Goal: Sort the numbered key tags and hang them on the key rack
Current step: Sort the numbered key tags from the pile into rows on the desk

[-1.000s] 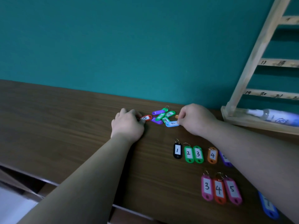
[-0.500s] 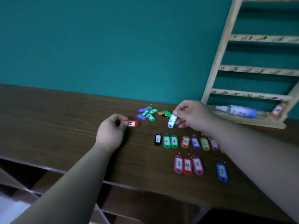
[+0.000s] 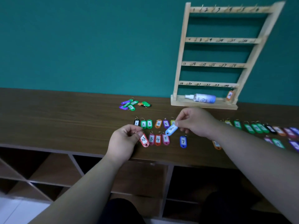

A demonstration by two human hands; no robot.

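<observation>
My left hand (image 3: 124, 139) pinches a red key tag marked 23 (image 3: 144, 140) by its ring, just left of the front row of tags. My right hand (image 3: 195, 122) pinches a light blue tag marked 6 (image 3: 171, 129) above the gap between the pink tag 5 (image 3: 165, 139) and the blue tag 7 (image 3: 183, 141). A back row of tags begins with the black tag 1 (image 3: 136, 122). A loose pile of tags (image 3: 129, 104) lies farther back. The wooden key rack (image 3: 223, 41) stands against the wall, with one orange tag (image 3: 229, 95) hanging at its lower right.
A white spray bottle (image 3: 201, 98) lies on the rack's base. More sorted tags (image 3: 262, 128) run along the brown table (image 3: 64, 117) to the right, blurred. Open cubby shelves (image 3: 53, 168) sit below the table's front edge.
Both hands have drawn back from the loose pile toward the sorted rows, each carrying its tag. The view has swung right and back, bringing the whole rack into sight.
</observation>
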